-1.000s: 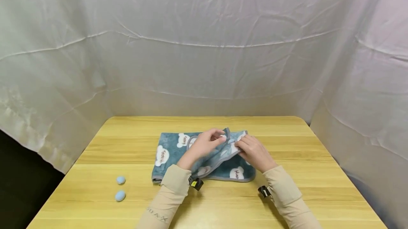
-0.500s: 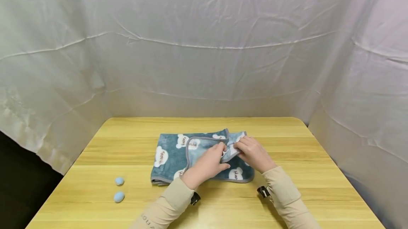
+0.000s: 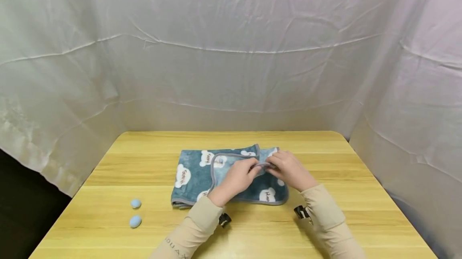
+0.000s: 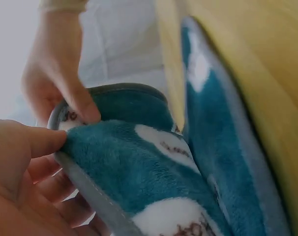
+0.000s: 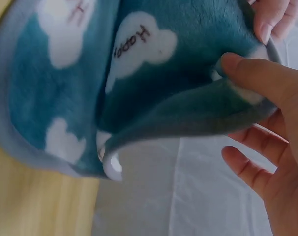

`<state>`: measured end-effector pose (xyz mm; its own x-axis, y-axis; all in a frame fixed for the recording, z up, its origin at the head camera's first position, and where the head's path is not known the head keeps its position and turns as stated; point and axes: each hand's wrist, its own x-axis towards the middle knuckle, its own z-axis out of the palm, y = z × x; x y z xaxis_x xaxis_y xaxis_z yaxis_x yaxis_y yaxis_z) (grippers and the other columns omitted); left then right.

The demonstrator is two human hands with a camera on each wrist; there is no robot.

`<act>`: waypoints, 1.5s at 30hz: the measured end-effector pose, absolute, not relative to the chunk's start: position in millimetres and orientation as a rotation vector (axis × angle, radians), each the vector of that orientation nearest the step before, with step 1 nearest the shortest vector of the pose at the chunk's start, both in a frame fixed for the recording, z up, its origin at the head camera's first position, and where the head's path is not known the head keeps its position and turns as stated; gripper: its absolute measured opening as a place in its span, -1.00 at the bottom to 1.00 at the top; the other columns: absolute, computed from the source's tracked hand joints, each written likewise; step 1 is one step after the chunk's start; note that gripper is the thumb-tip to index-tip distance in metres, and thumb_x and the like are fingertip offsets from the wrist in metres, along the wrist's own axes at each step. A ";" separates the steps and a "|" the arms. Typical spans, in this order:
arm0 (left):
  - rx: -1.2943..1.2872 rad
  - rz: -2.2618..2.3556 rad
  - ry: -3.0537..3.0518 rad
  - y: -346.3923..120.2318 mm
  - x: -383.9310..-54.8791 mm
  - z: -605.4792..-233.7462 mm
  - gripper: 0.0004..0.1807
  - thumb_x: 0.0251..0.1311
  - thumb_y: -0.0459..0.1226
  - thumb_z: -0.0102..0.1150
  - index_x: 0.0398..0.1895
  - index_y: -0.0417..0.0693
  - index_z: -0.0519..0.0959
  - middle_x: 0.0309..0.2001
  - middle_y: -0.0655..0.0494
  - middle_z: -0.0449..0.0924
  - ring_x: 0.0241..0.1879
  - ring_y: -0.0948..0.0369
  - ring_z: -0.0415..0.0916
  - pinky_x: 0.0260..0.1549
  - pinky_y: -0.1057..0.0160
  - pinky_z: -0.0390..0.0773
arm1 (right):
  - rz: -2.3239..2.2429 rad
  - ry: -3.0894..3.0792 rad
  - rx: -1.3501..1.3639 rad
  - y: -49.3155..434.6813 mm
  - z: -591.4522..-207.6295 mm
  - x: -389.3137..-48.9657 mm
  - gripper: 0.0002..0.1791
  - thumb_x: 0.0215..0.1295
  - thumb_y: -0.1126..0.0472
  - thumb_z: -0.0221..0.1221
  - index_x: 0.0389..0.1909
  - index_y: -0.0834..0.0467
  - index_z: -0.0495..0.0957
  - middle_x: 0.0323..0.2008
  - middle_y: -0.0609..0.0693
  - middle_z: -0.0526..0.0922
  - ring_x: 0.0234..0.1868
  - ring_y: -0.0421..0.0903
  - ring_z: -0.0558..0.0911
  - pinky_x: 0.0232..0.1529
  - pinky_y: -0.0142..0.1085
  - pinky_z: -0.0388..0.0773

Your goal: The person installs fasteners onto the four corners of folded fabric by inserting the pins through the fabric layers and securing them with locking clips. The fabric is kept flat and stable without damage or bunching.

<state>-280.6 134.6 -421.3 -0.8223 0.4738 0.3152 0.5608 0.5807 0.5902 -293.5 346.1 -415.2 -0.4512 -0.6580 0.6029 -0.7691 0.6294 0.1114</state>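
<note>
A teal fleece blanket (image 3: 195,175) with white cloud shapes, lettering and a grey border lies folded on the table. Its upper layer is lifted at the right half. The left hand (image 3: 236,181) pinches the grey edge between thumb and fingers, as the left wrist view shows with the blanket (image 4: 124,162) beside the left hand (image 4: 26,172). Close by on the right, the right hand (image 3: 290,170) pinches the same edge. In the right wrist view, the thumb of the right hand (image 5: 282,103) lies over the raised blanket (image 5: 188,39), its fingers beneath.
Two small light-blue egg-shaped objects, one farther (image 3: 135,203) and one nearer (image 3: 135,221), lie on the wooden table (image 3: 97,211) left of the blanket. A pale hanging cloth (image 3: 231,70) surrounds the table's back and sides.
The left hand first let the raised flap drop flat at the left, then shifted to the edge beside the right hand and now pinches it. The right hand keeps its hold, turned slightly.
</note>
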 end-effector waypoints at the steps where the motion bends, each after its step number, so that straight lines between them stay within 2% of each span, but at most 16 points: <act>1: -0.865 -1.156 -2.686 131.9 -284.0 -420.8 -0.78 0.46 -0.13 -0.03 -0.33 0.02 0.53 -0.59 0.18 0.37 -0.68 0.32 0.18 -0.63 0.39 0.23 | 0.247 -2.226 1.111 348.3 -412.9 -293.4 -0.66 -0.09 0.22 0.50 -0.25 0.13 0.63 -0.39 -0.06 0.64 -0.39 -0.14 0.55 -0.36 -0.24 0.52; 4: -0.782 -1.435 -2.686 120.9 -294.4 -419.7 -0.72 0.47 -0.12 -0.05 -0.41 -0.03 0.46 -0.63 0.17 0.25 -0.67 0.27 0.14 -0.59 0.35 0.22 | 0.282 -2.204 1.090 359.7 -406.1 -291.5 -0.50 -0.13 0.25 0.51 -0.09 0.21 0.61 -0.31 0.00 0.65 -0.31 -0.08 0.60 -0.28 -0.18 0.58; 6: -0.697 -1.624 -2.665 112.2 -300.9 -419.2 -0.73 0.46 -0.12 -0.04 -0.38 -0.05 0.49 -0.61 0.15 0.25 -0.64 0.24 0.15 -0.54 0.31 0.24 | 0.302 -2.196 1.068 370.4 -401.8 -289.2 -0.44 -0.14 0.27 0.50 -0.03 0.24 0.59 -0.26 0.04 0.65 -0.26 -0.03 0.62 -0.22 -0.14 0.60; 8: -0.591 -1.814 -2.637 103.4 -306.8 -418.9 -0.74 0.46 -0.12 -0.04 -0.30 -0.06 0.53 -0.56 0.15 0.29 -0.58 0.22 0.21 -0.49 0.29 0.31 | 0.303 -2.193 1.048 382.3 -397.8 -286.1 -0.49 -0.04 0.23 0.47 -0.01 0.25 0.59 -0.25 0.07 0.65 -0.22 0.00 0.63 -0.19 -0.12 0.60; 12: -0.398 -2.151 -2.541 85.6 -317.1 -422.2 -0.77 0.46 -0.14 -0.04 -0.23 -0.08 0.53 -0.46 0.16 0.37 -0.46 0.23 0.34 -0.40 0.25 0.45 | 0.267 -2.205 1.000 405.1 -391.5 -276.6 -0.60 0.05 0.19 0.43 -0.08 0.25 0.61 -0.25 0.09 0.66 -0.21 0.03 0.64 -0.19 -0.10 0.60; 17: -0.265 -2.453 -2.406 64.8 -328.1 -436.0 -0.80 0.48 -0.22 -0.07 -0.34 -0.09 0.42 -0.49 0.14 0.31 -0.49 0.22 0.31 -0.38 0.23 0.44 | 0.250 -2.308 0.889 428.7 -390.4 -257.7 -0.61 -0.14 0.29 0.49 -0.20 0.17 0.64 -0.34 0.00 0.66 -0.32 -0.07 0.63 -0.31 -0.17 0.58; 21: -0.146 -2.528 -2.404 50.4 -332.8 -451.0 -0.84 0.47 -0.26 -0.07 -0.26 -0.16 0.44 -0.49 0.13 0.37 -0.48 0.22 0.37 -0.33 0.22 0.50 | 0.273 -2.517 0.792 445.6 -397.7 -242.0 -0.68 -0.09 0.26 0.48 -0.25 0.07 0.66 -0.41 -0.15 0.64 -0.38 -0.21 0.58 -0.37 -0.26 0.54; 23: -0.092 -2.509 -2.430 44.8 -332.9 -456.7 -0.84 0.46 -0.30 -0.05 -0.10 -0.23 0.47 -0.42 0.11 0.43 -0.43 0.23 0.47 -0.27 0.21 0.57 | 0.323 -2.676 0.766 454.1 -402.7 -236.3 -0.74 0.00 0.22 0.44 -0.25 0.05 0.66 -0.43 -0.21 0.61 -0.39 -0.30 0.54 -0.38 -0.32 0.51; 25: -0.058 -2.478 -2.460 40.6 -332.4 -460.8 -0.75 0.44 -0.34 -0.04 0.06 -0.31 0.43 -0.34 0.08 0.46 -0.39 0.24 0.53 -0.20 0.18 0.62 | 0.397 -2.835 0.761 462.1 -408.1 -232.5 -0.78 0.06 0.19 0.41 -0.26 0.06 0.65 -0.44 -0.25 0.58 -0.41 -0.38 0.49 -0.40 -0.37 0.48; 28: -0.039 -2.432 -2.480 37.8 -332.0 -463.2 -0.64 0.40 -0.38 -0.01 0.20 -0.35 0.37 -0.25 0.04 0.49 -0.37 0.23 0.58 -0.16 0.18 0.66 | 0.576 -3.060 0.766 473.1 -414.5 -228.4 -0.82 0.10 0.20 0.38 -0.29 0.10 0.61 -0.49 -0.25 0.52 -0.46 -0.42 0.40 -0.45 -0.40 0.40; 32: -0.027 -2.307 -2.490 38.9 -329.6 -458.7 -0.65 0.35 -0.35 0.08 0.15 -0.28 0.39 -0.25 0.02 0.51 -0.39 0.20 0.56 -0.28 0.23 0.64 | 0.714 -3.231 0.702 478.5 -421.0 -222.6 -0.82 0.01 0.26 0.37 -0.38 0.09 0.56 -0.55 -0.17 0.47 -0.51 -0.35 0.37 -0.48 -0.41 0.35; 38: -0.102 -1.749 -2.603 50.0 -317.3 -445.4 -0.66 0.28 -0.28 0.20 0.08 -0.17 0.45 -0.30 0.00 0.45 -0.42 0.15 0.41 -0.46 0.25 0.45 | 1.093 -3.372 0.327 471.3 -428.3 -210.8 -0.77 -0.18 0.43 0.27 -0.44 0.19 0.48 -0.53 -0.02 0.45 -0.49 -0.13 0.44 -0.56 -0.33 0.42; 41: -0.216 -1.554 -2.596 59.2 -311.9 -439.4 -0.68 0.26 -0.29 0.22 0.04 -0.20 0.48 -0.32 0.00 0.44 -0.43 0.17 0.35 -0.45 0.26 0.38 | 1.059 -3.372 0.410 470.1 -429.5 -211.0 -0.78 -0.23 0.47 0.23 -0.49 0.21 0.46 -0.55 -0.04 0.42 -0.51 -0.15 0.41 -0.54 -0.37 0.35; 45: -0.390 -1.451 -2.560 73.0 -303.1 -431.5 -0.71 0.25 -0.32 0.23 0.01 -0.22 0.51 -0.33 -0.01 0.45 -0.42 0.21 0.34 -0.41 0.29 0.40 | 0.959 -3.382 0.553 471.7 -428.8 -214.9 -0.80 -0.23 0.47 0.25 -0.54 0.20 0.47 -0.56 -0.08 0.43 -0.51 -0.19 0.38 -0.49 -0.39 0.29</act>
<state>-303.1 73.0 -431.5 -0.9507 0.1408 0.2763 0.3094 0.4915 0.8140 -214.9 471.7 -428.8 -0.8680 -0.3920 -0.3048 -0.1736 0.8147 -0.5533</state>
